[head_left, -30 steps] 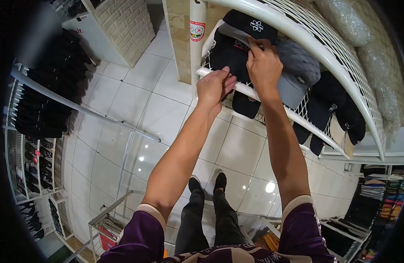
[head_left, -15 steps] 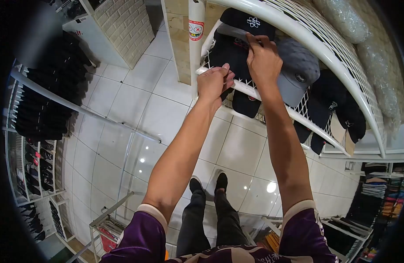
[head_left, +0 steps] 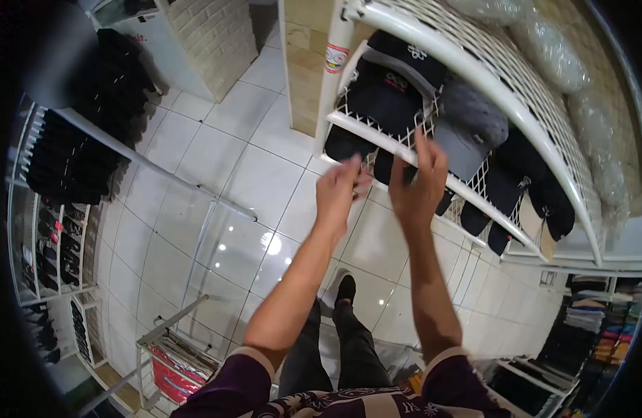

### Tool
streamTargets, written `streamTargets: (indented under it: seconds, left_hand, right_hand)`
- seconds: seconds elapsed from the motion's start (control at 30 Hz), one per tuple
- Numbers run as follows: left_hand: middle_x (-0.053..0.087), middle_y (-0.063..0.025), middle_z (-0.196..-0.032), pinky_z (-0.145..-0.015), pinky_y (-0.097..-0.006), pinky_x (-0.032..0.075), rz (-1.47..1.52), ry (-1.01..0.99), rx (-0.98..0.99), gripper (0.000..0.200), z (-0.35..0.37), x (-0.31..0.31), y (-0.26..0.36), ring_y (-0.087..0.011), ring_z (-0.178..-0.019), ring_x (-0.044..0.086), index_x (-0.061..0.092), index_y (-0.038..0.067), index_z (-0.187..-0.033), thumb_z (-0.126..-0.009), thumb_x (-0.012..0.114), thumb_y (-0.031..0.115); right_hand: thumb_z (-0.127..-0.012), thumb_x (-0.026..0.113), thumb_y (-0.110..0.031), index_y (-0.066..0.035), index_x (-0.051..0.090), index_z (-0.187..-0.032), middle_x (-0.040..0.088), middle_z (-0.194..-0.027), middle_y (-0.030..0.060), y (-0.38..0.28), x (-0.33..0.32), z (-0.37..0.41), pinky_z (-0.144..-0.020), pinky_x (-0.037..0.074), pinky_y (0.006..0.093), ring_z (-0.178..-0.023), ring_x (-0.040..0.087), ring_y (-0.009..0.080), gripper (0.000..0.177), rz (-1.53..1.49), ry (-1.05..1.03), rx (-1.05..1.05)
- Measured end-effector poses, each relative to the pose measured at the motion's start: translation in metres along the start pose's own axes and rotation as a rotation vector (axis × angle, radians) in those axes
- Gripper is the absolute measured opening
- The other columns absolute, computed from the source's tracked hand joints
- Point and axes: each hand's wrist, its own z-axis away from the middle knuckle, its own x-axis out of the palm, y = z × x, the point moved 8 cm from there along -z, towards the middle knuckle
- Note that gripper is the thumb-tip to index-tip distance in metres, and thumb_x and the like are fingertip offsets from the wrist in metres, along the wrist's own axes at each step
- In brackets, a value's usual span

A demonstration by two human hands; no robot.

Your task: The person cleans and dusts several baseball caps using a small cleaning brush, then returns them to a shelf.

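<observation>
My left hand (head_left: 338, 195) hovers in front of the white wire rack, its fingers loosely curled and apart from the thumb, with nothing visible in it. My right hand (head_left: 420, 188), slightly blurred, is raised by the rack's front rail (head_left: 377, 138) with fingers spread and no object in them. Just beyond the hands, a black cap with red embroidery (head_left: 387, 94) lies on the upper shelf. Behind it is a black cap with a white emblem (head_left: 408, 57). To its right sits a grey cap (head_left: 460, 143). Below, another black cap (head_left: 345, 144) rests on a lower level.
More black caps (head_left: 513, 171) fill the rack's right side. Plastic-wrapped bundles (head_left: 554, 52) lie on top. At left, dark garments (head_left: 73, 157) hang near a metal rail (head_left: 140, 157). A low rack with a red item (head_left: 171, 380) stands at lower left. Folded clothes (head_left: 586, 317) are at right.
My right hand has left the caps and come down toward me, its fingers spreading. My left hand has also drawn back from the rail. The view has shifted slightly, and the caps lie on the shelf.
</observation>
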Motion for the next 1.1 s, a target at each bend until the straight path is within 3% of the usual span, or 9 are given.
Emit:
streamTargets:
  seconds: [0.1,0.3,0.47,0.53,0.57,0.6,0.7,0.87,1.1]
  left_hand:
    - [0.072,-0.0102,-0.111,-0.086,-0.0330,0.055,0.053,0.089,-0.160,0.041,0.061,-0.057,-0.063,-0.0188,-0.097,0.069,0.065,0.003,-0.120,-0.100,0.063,0.039]
    - [0.071,-0.0053,-0.097,-0.072,-0.0301,0.055,0.182,0.445,-0.324,0.032,0.224,-0.179,-0.150,-0.0137,-0.082,0.067,0.066,0.005,-0.113,-0.102,0.061,0.035]
    - [0.071,-0.0060,-0.095,-0.071,-0.0297,0.055,0.283,0.774,-0.092,0.031,0.347,-0.235,-0.154,-0.0139,-0.081,0.067,0.068,0.003,-0.109,-0.102,0.061,0.032]
    - [0.072,-0.0075,-0.097,-0.071,-0.0289,0.054,0.314,0.884,0.057,0.033,0.400,-0.232,-0.140,-0.0138,-0.081,0.067,0.068,0.001,-0.111,-0.101,0.061,0.031]
    - [0.072,-0.0074,-0.099,-0.072,-0.0282,0.053,0.332,0.927,0.171,0.031,0.428,-0.231,-0.142,-0.0134,-0.082,0.067,0.068,0.002,-0.113,-0.102,0.060,0.029]
    - [0.072,-0.0067,-0.104,-0.079,-0.0302,0.054,0.304,0.953,0.189,0.036,0.454,-0.220,-0.136,-0.0150,-0.093,0.068,0.066,0.004,-0.123,-0.103,0.058,0.033]
    - [0.071,-0.0062,-0.108,-0.079,-0.0291,0.054,0.406,1.085,0.309,0.034,0.528,-0.190,-0.149,-0.0146,-0.093,0.068,0.068,0.004,-0.122,-0.104,0.057,0.031]
    - [0.072,-0.0070,-0.109,-0.076,-0.0277,0.053,0.575,1.297,0.260,0.029,0.624,-0.145,-0.256,-0.0136,-0.093,0.068,0.068,0.005,-0.119,-0.103,0.058,0.027]
    - [0.073,-0.0084,-0.104,-0.069,-0.0271,0.053,0.792,1.651,0.322,0.029,0.734,-0.131,-0.368,-0.0145,-0.085,0.068,0.069,0.003,-0.116,-0.098,0.064,0.025]
  right_hand:
    - [-0.083,0.073,-0.002,-0.007,0.061,-0.138,0.063,-0.114,0.0182,-0.037,-0.026,0.066,-0.091,0.050,0.0432,-0.107,0.060,0.0352,0.056,-0.060,-0.216,0.168]
    - [-0.083,0.072,-0.003,-0.007,0.067,-0.130,0.060,-0.116,0.0150,-0.133,-0.068,0.181,-0.087,0.054,0.0366,-0.102,0.065,0.0306,0.047,-0.488,-0.659,0.348]
    - [-0.085,0.073,-0.007,-0.007,0.068,-0.127,0.061,-0.116,0.0146,-0.209,-0.106,0.206,-0.088,0.054,0.0382,-0.103,0.065,0.0311,0.043,-0.752,-1.008,0.022]
    - [-0.087,0.072,-0.008,-0.007,0.069,-0.124,0.064,-0.114,0.0153,-0.237,-0.113,0.214,-0.089,0.054,0.0390,-0.104,0.065,0.0325,0.037,-0.824,-1.198,-0.111]
    - [-0.084,0.070,-0.006,-0.012,0.070,-0.123,0.063,-0.112,0.0132,-0.250,-0.124,0.215,-0.084,0.053,0.0381,-0.096,0.065,0.0297,0.039,-0.863,-1.160,-0.252]
    - [-0.085,0.070,-0.006,-0.012,0.070,-0.123,0.063,-0.112,0.0131,-0.261,-0.130,0.219,-0.082,0.054,0.0381,-0.092,0.065,0.0283,0.038,-0.969,-1.208,-0.296]
    - [-0.086,0.071,-0.006,-0.009,0.071,-0.120,0.064,-0.109,0.0139,-0.299,-0.158,0.241,-0.075,0.054,0.0352,-0.085,0.067,0.0250,0.034,-1.063,-1.299,-0.554]
    - [-0.087,0.070,-0.007,-0.006,0.072,-0.118,0.066,-0.104,0.0139,-0.328,-0.214,0.317,-0.070,0.053,0.0361,-0.078,0.069,0.0229,0.031,-1.082,-1.632,-0.619]
    - [-0.088,0.071,-0.009,-0.008,0.073,-0.117,0.067,-0.103,0.0129,-0.385,-0.297,0.445,-0.066,0.053,0.0317,-0.075,0.069,0.0212,0.029,-1.255,-1.870,-1.047]
